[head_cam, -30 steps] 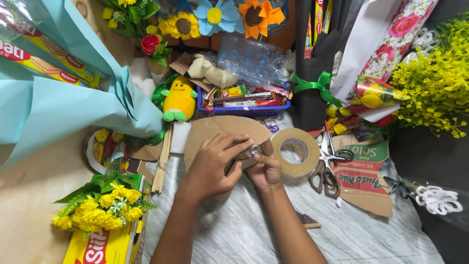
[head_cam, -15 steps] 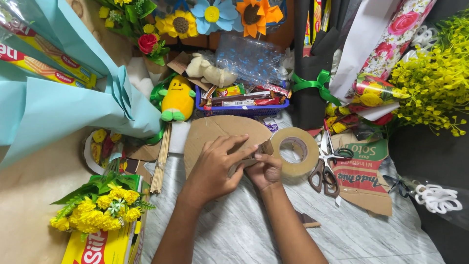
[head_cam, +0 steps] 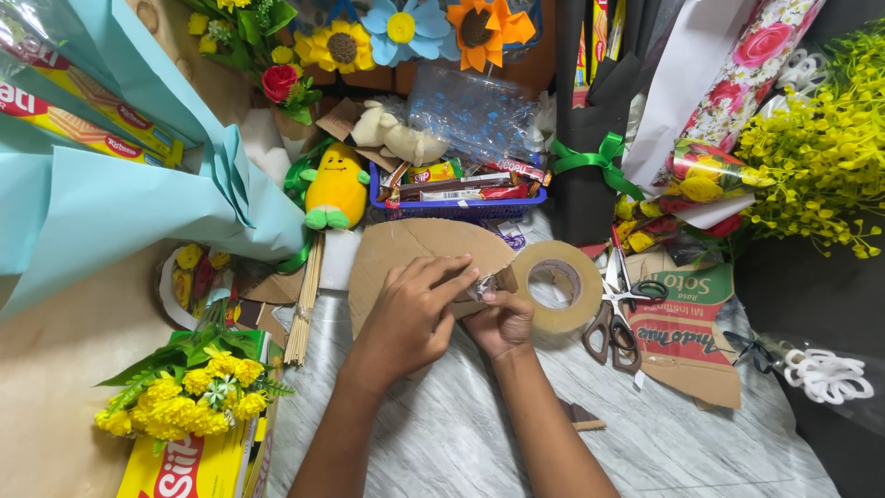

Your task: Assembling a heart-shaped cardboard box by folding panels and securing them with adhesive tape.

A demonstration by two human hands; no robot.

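Both busy: left hand point(head_cam: 410, 314) pressed flat on the cardboard piece point(head_cam: 410, 254), right hand point(head_cam: 501, 323) pinched on clear tape point(head_cam: 482, 287), beside the tape roll point(head_cam: 556, 285).

Cardboard piece point(head_cam: 415, 249) partly hidden under hands point(head_cam: 452, 314); clear scrap point(head_cam: 481, 288) between fingers too small to identify.

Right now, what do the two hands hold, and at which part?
Both hands meet at the right edge of the brown cardboard piece. The left hand presses on it; the right hand pinches a bit of clear tape there.
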